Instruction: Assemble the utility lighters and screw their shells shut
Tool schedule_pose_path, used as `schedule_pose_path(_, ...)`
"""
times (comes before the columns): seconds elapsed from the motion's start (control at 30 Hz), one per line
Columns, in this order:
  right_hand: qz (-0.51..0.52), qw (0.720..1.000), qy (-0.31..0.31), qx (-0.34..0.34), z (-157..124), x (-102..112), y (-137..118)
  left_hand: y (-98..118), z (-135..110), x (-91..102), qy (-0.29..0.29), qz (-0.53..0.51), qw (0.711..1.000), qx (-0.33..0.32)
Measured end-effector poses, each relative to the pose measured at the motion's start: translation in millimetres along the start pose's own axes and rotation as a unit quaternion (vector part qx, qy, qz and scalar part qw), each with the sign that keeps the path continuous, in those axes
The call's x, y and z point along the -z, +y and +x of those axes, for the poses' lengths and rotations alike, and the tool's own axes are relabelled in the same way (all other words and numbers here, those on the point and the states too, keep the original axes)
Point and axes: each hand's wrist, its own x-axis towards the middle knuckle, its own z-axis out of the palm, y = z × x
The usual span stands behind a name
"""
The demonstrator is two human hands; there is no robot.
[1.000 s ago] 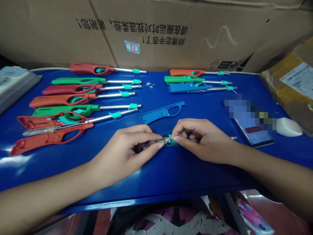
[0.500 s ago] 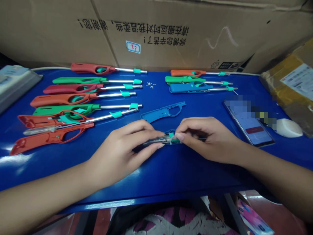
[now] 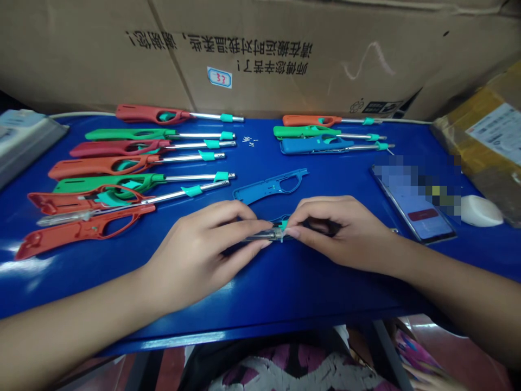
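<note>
Three lighters (image 3: 299,132) appear closed beyond the blue half-shell (image 3: 264,186); in front of it, one open unit (image 3: 284,224): left hand (image 3: 205,245) pinching clear tank (image 3: 262,235), right hand's (image 3: 340,231) hold unclear.

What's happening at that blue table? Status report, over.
Left hand: fingers pinching clear tube. Right hand: close at tube's right end, grip unclear. Blue half-shell: just beyond hands, nothing visibly in the way.

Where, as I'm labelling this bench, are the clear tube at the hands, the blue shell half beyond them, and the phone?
Clear tube (image 3: 262,235): head view, exposed middle.
Blue shell half (image 3: 262,185): head view, broad handle.
Phone (image 3: 412,203): head view, screen.
</note>
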Motion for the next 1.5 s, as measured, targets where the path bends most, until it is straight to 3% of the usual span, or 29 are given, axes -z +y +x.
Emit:
schedule_pose_path(0.4,-0.165,0.985,0.046,0.007,-2.0,15.1,2.6,-8.4,4.4,10.7,-0.104,0.033,0.992,0.056)
schedule_pose_path(0.53,-0.164,0.986,0.004,-0.002,-1.7,25.3,7.0,-9.4,4.9,9.2,-0.1,0.006,0.992,0.073)
schedule_pose_path(0.77,-0.146,0.98,-0.128,-0.037,-5.4,54.6,14.1,-13.6,5.5,7.0,-0.094,-0.002,0.993,0.07)
schedule_pose_path(0.9,-0.155,0.972,-0.17,-0.044,-9.1,58.6,17.2,-13.7,6.5,7.6,-0.095,-0.005,0.993,0.073)
schedule_pose_path(1.37,-0.159,0.975,-0.15,-0.025,-6.5,53.3,19.1,-12.8,9.1,8.2,-0.103,-0.018,0.991,0.081)
schedule_pose_path(1.5,-0.243,0.961,-0.135,0.011,-10.6,51.0,15.1,-12.4,8.0,6.9,-0.097,-0.017,0.991,0.09)
